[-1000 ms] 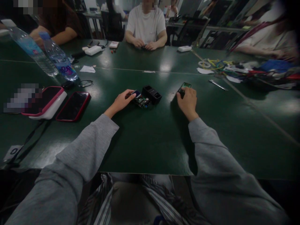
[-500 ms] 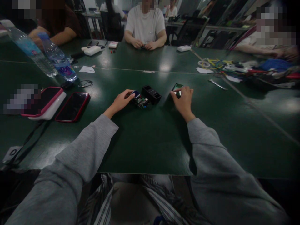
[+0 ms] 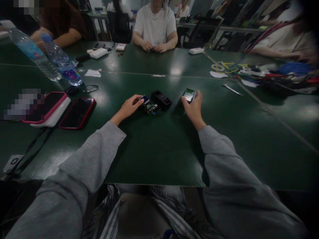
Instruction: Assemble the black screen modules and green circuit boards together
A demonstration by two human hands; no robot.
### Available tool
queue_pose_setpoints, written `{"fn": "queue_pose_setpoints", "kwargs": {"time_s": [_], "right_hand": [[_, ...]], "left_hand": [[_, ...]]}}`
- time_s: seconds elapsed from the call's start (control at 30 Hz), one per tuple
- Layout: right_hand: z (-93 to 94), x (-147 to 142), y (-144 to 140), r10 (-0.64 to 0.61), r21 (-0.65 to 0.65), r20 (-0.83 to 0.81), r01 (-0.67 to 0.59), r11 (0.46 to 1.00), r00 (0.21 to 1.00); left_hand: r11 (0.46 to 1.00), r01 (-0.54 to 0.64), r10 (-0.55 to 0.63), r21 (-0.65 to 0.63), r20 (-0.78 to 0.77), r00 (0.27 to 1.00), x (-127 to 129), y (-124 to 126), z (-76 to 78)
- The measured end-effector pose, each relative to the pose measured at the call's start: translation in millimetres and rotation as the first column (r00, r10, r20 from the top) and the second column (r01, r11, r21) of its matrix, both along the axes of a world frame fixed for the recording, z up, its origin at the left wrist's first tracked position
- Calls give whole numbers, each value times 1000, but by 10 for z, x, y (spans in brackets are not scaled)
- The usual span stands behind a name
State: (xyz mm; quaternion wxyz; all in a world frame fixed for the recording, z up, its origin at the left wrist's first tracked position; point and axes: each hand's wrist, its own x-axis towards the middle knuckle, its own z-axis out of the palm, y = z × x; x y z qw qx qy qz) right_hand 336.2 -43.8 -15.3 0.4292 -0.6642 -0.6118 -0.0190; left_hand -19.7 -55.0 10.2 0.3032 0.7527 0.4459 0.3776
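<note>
My left hand [image 3: 131, 104] pinches the left end of a small circuit board [image 3: 151, 108], which has a dark blue display at that end. Just behind the board lies a black plastic case [image 3: 161, 99] with rectangular openings, apart from both hands. To the right, my right hand [image 3: 193, 105] grips a small dark device with a lit screen [image 3: 189, 95], thumb on its near left corner and fingers along its right side. The screen glows green and white and faces up; its content is too small to read.
At left stand two water bottles [image 3: 66, 71], with a red-cased phone [image 3: 77, 113] and a pink-cased phone [image 3: 51, 105] nearer me. Tangled cables [image 3: 231, 68] and a metal tool [image 3: 232, 89] lie at right. A person in a white shirt [image 3: 155, 25] sits opposite.
My right fingers have moved off the top of the device to its right side, uncovering the lit screen. My left hand, the circuit board and the black case stay put.
</note>
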Motion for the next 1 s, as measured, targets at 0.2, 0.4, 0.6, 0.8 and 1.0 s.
{"fn": "queue_pose_setpoints", "kwargs": {"time_s": [0.2, 0.4, 0.6, 0.8, 1.0], "right_hand": [[71, -73, -64, 91, -86, -83, -98, 991, 992], [181, -161, -159, 131, -65, -50, -134, 989, 990], [120, -121, -132, 134, -46, -9, -134, 990, 991], [96, -95, -122, 84, -54, 32, -82, 995, 996], [171, -72, -168, 64, -17, 155, -62, 998, 986]], "left_hand": [[1000, -6, 6, 0, -15, 1000, 3, -21, 21], [1000, -22, 21, -7, -29, 999, 14, -25, 37], [1000, -20, 20, -6, -28, 999, 9, -14, 23], [1000, -11, 12, 3, -18, 1000, 2, 1, 2], [1000, 5, -5, -10, -5, 1000, 4, -18, 17]]}}
